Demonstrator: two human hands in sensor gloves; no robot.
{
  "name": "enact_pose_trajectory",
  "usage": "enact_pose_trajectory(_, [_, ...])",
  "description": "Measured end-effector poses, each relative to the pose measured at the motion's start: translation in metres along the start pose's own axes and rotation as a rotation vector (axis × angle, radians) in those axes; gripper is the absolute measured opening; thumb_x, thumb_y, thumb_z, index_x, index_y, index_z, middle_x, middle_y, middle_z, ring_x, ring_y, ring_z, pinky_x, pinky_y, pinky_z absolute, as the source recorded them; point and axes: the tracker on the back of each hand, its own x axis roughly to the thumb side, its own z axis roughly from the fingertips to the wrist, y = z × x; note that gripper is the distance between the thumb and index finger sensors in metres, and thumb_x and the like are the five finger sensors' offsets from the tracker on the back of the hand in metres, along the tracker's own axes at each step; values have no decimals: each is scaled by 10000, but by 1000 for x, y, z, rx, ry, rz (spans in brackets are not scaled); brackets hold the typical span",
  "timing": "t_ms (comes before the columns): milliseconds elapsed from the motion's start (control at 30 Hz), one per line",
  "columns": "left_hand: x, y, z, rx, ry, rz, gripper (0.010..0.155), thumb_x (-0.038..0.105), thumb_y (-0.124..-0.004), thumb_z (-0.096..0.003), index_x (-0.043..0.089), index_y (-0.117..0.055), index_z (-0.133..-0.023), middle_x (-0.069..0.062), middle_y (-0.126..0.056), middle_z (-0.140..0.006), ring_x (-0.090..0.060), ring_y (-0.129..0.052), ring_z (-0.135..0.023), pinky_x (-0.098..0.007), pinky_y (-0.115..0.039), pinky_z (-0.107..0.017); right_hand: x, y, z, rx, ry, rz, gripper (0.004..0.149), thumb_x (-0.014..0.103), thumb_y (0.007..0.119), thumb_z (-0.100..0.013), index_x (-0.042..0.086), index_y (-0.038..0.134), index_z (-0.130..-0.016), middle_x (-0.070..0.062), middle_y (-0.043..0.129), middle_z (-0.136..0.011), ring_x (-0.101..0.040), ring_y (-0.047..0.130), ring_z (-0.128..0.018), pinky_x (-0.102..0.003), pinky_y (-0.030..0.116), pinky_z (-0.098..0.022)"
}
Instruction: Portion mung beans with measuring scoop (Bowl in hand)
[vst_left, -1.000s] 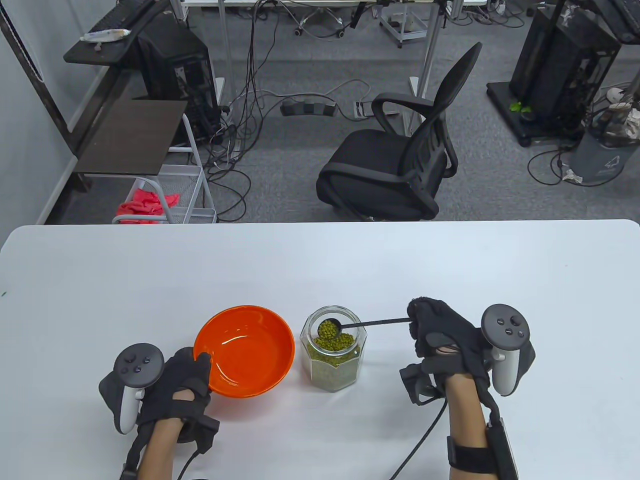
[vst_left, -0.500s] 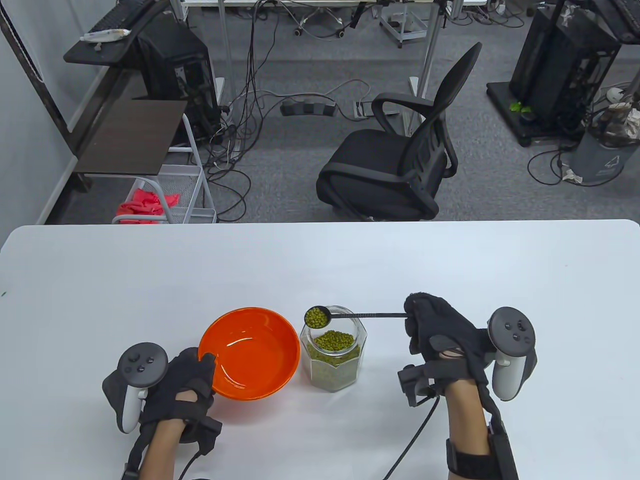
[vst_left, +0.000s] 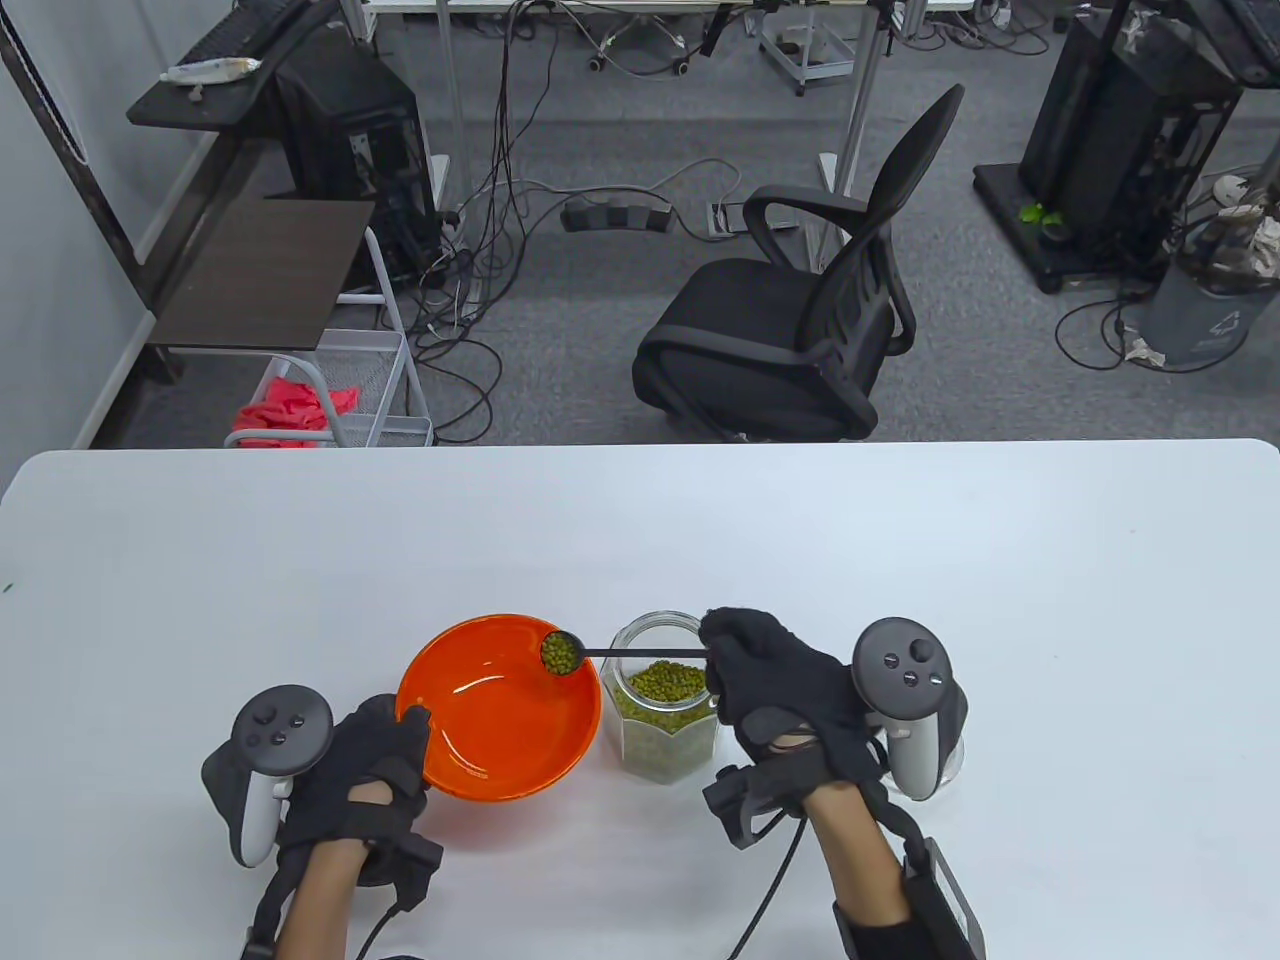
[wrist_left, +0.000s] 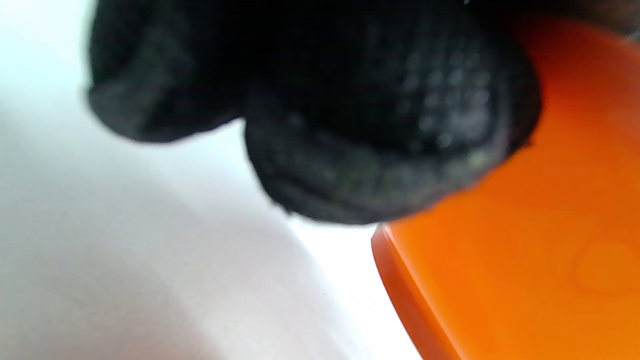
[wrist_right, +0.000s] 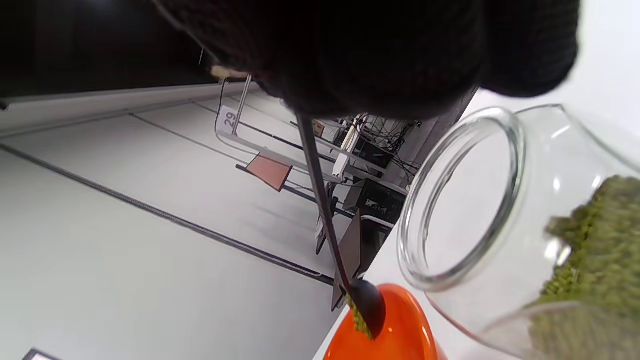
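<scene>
Beans: a heaped load of mung beans (vst_left: 561, 655) sits in the scoop (vst_left: 563, 653), now above the right inner side of the orange bowl (vst_left: 480, 740). I judge nothing tipped yet; the bowl floor looks bare.
Change: half a second ago I had the scoop over the jar's left edge; a second ago it was down in the jar mouth. It has since crossed left and over the bowl rim.
Right grip: my right hand (vst_left: 775, 690) pinches the far end of the thin black handle, fingers pressed together round it; the hand now hangs over the jar's right side.
Left grip: my left hand (vst_left: 365, 770) holds the bowl's near-left rim, thumb over the lip, unchanged from before. Left wrist view shows fingers (wrist_left: 380, 150) against the orange wall.
Jar: glass jar (vst_left: 665, 700) just beside the bowl, part full, open.
Table: white table (vst_left: 900, 540) carries both.
Meaning: transfer done; next I would roll the scoop to pour.
</scene>
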Motion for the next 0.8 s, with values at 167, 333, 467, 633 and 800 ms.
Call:
enact_pose_trajectory(167, [0, 1, 0, 0, 0, 2, 533, 481, -753, -517, 78, -793, -863, 159, -984, -324, 18, -1069, -63, -194, -949, -96, 8, 17, 5, 5, -67, 99, 416, 191, 822, -422, 114, 825, -831, -190, 924, -636, -240, 977, -343, -575, 794, -413])
enact_pose_trajectory(333, [0, 1, 0, -3, 0, 8, 532, 480, -754, -517, 77, -794, -862, 156, -984, -323, 15, -1069, -62, -196, -949, -95, 13, 26, 8, 5, -125, 145, 404, 159, 842, -408, 150, 866, -811, -205, 917, -680, -268, 987, -392, -593, 781, -437])
enact_pose_trajectory(467, [0, 1, 1, -3, 2, 8, 532, 481, -754, -516, 78, -795, -861, 157, -984, -322, 16, -1068, -61, -195, -949, -95, 17, 25, 10, 16, -145, 134, 399, 149, 854, -402, 165, 885, -799, -207, 910, -705, -278, 988, -420, -601, 773, -450])
enact_pose_trajectory(633, [0, 1, 1, -5, 4, 8, 533, 479, -754, -516, 75, -794, -862, 155, -984, -322, 14, -1068, -61, -197, -948, -95, 22, 16, 13, -7, -159, 73, 397, 148, 855, -406, 157, 884, -802, -208, 906, -711, -284, 985, -427, -608, 764, -454])
enact_pose_trajectory(800, [0, 1, 1, -3, 7, 4, 533, 478, -750, -517, 74, -794, -862, 153, -984, -324, 11, -1069, -64, -199, -949, -96, 28, 0, 16, -54, -175, 22, 398, 170, 849, -416, 139, 869, -812, -203, 906, -701, -278, 979, -419, -605, 762, -454])
